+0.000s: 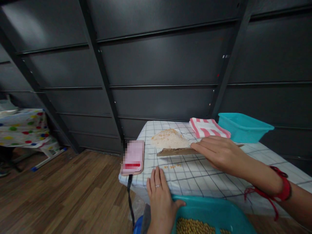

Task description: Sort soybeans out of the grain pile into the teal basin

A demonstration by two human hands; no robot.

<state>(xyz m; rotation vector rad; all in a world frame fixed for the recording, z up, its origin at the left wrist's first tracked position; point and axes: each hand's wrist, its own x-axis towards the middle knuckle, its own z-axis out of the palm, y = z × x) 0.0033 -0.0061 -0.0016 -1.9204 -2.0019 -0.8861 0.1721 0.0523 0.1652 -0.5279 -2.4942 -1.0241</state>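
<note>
My right hand (pixel 220 152) grips the top of a brown cardboard piece (pixel 174 151), which stands on edge on the checked tablecloth. Just behind the cardboard lies a pile of pale grains (pixel 170 139), with orange-yellow ones scattered on top. Several orange kernels (pixel 172 166) lie loose on the cloth in front of it. My left hand (pixel 159 195) rests with fingers stretched out at the table's near edge. Its thumb lies at the rim of a teal basin (pixel 207 203), which holds greenish-brown beans (pixel 195 226) and sits below the edge.
A pink phone (pixel 133 156) lies at the table's left corner, a black strap (pixel 130 195) hanging below. Behind my right hand are a pink-and-white striped cloth (pixel 208 128) and a teal tub (pixel 243 126). A dark panelled wall (pixel 161 65) rises behind. Another table (pixel 21 128) stands far left.
</note>
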